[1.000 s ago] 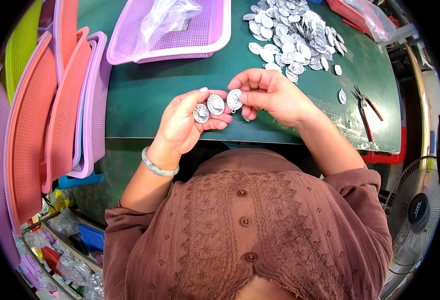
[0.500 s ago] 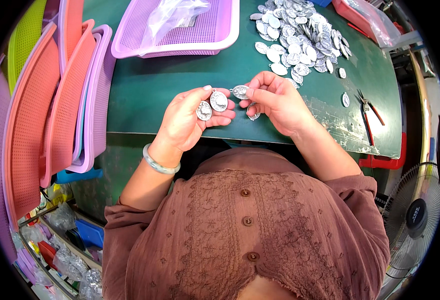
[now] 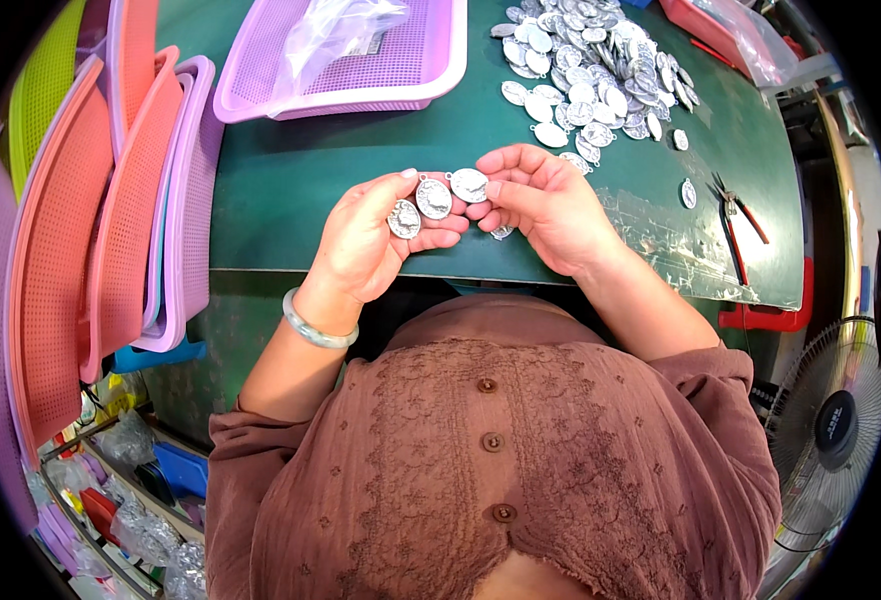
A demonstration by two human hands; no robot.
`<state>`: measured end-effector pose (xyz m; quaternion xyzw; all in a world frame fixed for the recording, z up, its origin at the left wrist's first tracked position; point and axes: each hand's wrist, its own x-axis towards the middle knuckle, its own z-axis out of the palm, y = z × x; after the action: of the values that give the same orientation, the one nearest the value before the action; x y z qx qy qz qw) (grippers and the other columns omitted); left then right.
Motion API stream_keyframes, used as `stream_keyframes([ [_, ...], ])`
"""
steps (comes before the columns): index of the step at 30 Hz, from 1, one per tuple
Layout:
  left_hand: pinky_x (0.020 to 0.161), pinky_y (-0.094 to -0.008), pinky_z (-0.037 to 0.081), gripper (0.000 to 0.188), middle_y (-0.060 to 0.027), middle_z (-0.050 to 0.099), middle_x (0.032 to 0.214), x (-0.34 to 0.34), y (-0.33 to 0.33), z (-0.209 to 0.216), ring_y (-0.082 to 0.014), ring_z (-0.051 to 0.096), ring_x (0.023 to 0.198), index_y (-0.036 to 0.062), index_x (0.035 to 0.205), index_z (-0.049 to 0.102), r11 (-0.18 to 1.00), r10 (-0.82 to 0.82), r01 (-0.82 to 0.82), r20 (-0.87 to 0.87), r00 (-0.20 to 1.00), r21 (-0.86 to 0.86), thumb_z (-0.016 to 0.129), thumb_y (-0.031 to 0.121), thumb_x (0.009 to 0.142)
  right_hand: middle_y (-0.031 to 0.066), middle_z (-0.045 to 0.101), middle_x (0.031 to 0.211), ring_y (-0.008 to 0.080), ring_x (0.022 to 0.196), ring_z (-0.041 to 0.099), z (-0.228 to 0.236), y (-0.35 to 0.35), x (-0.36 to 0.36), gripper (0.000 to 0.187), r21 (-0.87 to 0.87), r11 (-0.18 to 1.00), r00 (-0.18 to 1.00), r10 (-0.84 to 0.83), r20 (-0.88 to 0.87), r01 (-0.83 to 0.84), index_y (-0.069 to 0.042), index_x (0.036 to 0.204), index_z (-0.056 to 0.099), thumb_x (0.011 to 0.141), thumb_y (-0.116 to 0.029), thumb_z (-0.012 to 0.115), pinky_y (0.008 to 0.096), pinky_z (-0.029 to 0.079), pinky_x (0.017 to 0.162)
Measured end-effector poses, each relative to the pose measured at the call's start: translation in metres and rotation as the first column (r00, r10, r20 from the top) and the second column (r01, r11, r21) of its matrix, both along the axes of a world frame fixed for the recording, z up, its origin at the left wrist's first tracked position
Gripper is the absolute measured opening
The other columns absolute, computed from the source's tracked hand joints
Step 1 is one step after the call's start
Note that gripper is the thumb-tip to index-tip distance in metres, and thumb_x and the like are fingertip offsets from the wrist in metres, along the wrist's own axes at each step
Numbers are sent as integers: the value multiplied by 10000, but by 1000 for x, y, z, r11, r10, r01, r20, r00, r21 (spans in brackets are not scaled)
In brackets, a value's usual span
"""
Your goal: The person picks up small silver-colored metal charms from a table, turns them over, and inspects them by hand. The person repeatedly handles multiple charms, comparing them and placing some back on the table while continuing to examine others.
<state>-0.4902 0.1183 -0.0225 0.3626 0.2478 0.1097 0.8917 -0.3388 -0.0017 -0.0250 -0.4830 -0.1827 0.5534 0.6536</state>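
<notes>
My left hand (image 3: 369,232), with a pale bangle on its wrist, is closed round two oval silver medals. One medal (image 3: 404,219) lies toward the palm and the other medal (image 3: 434,199) stands near the fingertips. Between thumb and fingers, my right hand (image 3: 549,212) pinches a third medal (image 3: 469,185), held right beside the left hand's medals. Under the right fingers part of another medal (image 3: 502,232) shows, mostly hidden. Beyond the hands lies a large heap of similar silver medals (image 3: 601,75) on the green table (image 3: 311,165).
A purple basket (image 3: 361,100) holding a clear plastic bag stands at the far left. Red-handled pliers (image 3: 736,225) and a single medal (image 3: 689,193) lie on the right. Stacked coloured baskets (image 3: 56,250) line the left side. A fan (image 3: 836,430) stands low on the right.
The medal in my right hand has come left and turned, now close against the medals in my left hand. The medal under the right fingers is more hidden. The whole view has shifted slightly.
</notes>
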Motion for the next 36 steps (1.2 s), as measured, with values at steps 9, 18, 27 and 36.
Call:
stream_keyframes([
  [9, 687, -312, 548, 355, -189, 615, 920, 1, 0, 0, -223, 635, 770, -107, 1037, 515, 1000, 11, -11, 2, 1000, -15, 372, 194, 916, 125, 600, 889, 157, 738, 608, 3, -4, -1, 216, -18, 999, 1000, 27, 8, -27, 69, 1030, 517, 835, -22, 527, 237, 494, 633],
  [18, 706, -310, 544, 374, -195, 607, 941, 3, 1, -1, -235, 635, 786, -122, 1067, 491, 999, -3, 4, 21, 1000, -41, 373, 199, 916, 119, 604, 870, 143, 742, 599, 2, -5, -1, 227, 7, 999, 996, 42, 80, -42, 75, 1027, 513, 824, -21, 544, 230, 488, 642],
  [27, 729, -314, 538, 363, -202, 595, 959, 2, 2, -1, -263, 628, 825, -123, 1036, 501, 996, 22, -20, 19, 1000, -92, 366, 192, 919, 121, 603, 864, 144, 745, 599, 2, -4, 0, 232, 4, 999, 996, 47, 81, -48, 76, 1025, 498, 815, -9, 548, 231, 485, 642],
  [36, 721, -306, 543, 436, -243, 579, 978, 2, 4, -4, -295, 621, 853, -144, 1090, 446, 993, -7, 13, 52, 999, -118, 349, 247, 924, 111, 593, 865, 143, 721, 589, 2, -4, -1, 265, -1, 999, 996, 42, 76, -42, 65, 1054, 485, 809, -2, 560, 233, 484, 644],
])
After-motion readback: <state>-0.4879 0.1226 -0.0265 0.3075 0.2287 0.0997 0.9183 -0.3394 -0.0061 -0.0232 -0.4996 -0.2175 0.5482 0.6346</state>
